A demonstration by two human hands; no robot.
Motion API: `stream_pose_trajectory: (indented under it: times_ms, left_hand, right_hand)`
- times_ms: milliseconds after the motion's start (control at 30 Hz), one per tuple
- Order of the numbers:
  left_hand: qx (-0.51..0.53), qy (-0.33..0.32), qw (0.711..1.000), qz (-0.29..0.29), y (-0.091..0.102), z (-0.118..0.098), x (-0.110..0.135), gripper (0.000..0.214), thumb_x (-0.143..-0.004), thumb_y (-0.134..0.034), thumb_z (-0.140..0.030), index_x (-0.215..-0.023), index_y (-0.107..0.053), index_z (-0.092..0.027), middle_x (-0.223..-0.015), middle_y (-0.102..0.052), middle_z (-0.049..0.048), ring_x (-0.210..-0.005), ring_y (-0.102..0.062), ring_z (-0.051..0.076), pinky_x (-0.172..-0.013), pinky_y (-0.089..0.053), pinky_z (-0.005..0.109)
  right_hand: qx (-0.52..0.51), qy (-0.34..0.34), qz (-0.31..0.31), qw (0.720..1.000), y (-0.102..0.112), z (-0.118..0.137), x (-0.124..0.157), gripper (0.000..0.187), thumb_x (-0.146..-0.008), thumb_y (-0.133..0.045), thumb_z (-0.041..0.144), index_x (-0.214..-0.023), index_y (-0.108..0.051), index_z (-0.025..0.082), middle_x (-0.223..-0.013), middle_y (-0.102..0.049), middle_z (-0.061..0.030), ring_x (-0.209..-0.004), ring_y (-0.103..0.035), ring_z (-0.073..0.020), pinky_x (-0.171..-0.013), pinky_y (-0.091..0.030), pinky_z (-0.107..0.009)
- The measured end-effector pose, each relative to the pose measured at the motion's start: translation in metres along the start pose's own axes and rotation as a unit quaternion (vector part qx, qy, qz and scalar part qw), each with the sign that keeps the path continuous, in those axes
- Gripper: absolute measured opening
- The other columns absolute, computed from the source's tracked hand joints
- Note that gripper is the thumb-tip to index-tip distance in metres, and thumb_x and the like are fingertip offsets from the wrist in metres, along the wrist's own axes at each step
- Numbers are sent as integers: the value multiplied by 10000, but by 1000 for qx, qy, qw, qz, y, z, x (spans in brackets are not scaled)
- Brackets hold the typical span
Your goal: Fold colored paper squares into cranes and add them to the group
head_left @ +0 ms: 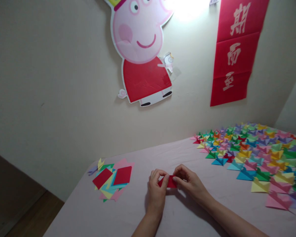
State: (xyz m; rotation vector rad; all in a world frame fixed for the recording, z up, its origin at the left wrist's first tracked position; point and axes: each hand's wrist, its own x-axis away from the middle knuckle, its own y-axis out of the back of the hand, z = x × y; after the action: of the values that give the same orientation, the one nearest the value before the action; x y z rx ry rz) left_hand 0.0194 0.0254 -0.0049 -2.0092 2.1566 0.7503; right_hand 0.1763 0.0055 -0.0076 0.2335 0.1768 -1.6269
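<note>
A small folded piece of red paper (171,182) lies on the pale pink table (128,210) between my two hands. My left hand (157,188) pinches its left end with curled fingers. My right hand (188,180) pinches its right end, fingertips pressed on the fold. Both wrists rest near the table surface.
A loose stack of coloured paper squares (113,179), two red ones on top, lies to the left. Several folded paper pieces in many colours (259,158) cover the table's right side. A cartoon pig cut-out (141,52) and a red banner (236,49) hang on the wall.
</note>
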Motion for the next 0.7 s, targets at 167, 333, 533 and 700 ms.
stream_pose_trajectory:
  times_ms: [167, 333, 533, 700]
  left_hand:
    - [9, 4, 1000, -3, 0, 3, 0, 163, -875, -636, -318, -734, -634, -234, -797, -607, 7, -831, -571, 205, -787, -424, 298]
    - [-12, 1, 1000, 1, 0, 4, 0, 150, -879, -621, -284, -738, -628, -231, -795, -610, 5, -839, -573, 205, -797, -416, 302]
    - [-7, 0, 1000, 4, -1, 4, 0, 202, -894, -609, -368, -749, -634, -230, -800, -617, 17, -836, -575, 215, -795, -425, 315]
    - [10, 12, 1000, 9, -1, 1, 0, 207, -889, -613, -368, -736, -629, -229, -794, -614, 12, -840, -576, 209, -809, -419, 307]
  right_hand:
    - [2, 0, 14, 1000, 0, 2, -1, 223, -760, -688, 396, -816, -624, 190, -681, -608, 18, -624, -545, -141, -593, -448, -260]
    - [14, -7, 25, 1000, 1, 2, 0, 222, -779, -663, 390, -755, -654, 170, -653, -629, 8, -604, -547, -138, -583, -441, -257]
    - [18, -16, 22, 999, 1, 0, -1, 201, -771, -654, 367, -733, -639, 170, -619, -601, 19, -588, -528, -134, -567, -417, -250]
    - [15, -23, 26, 999, 2, 1, 0, 209, -775, -647, 379, -730, -630, 176, -619, -592, 22, -583, -519, -134, -571, -408, -253]
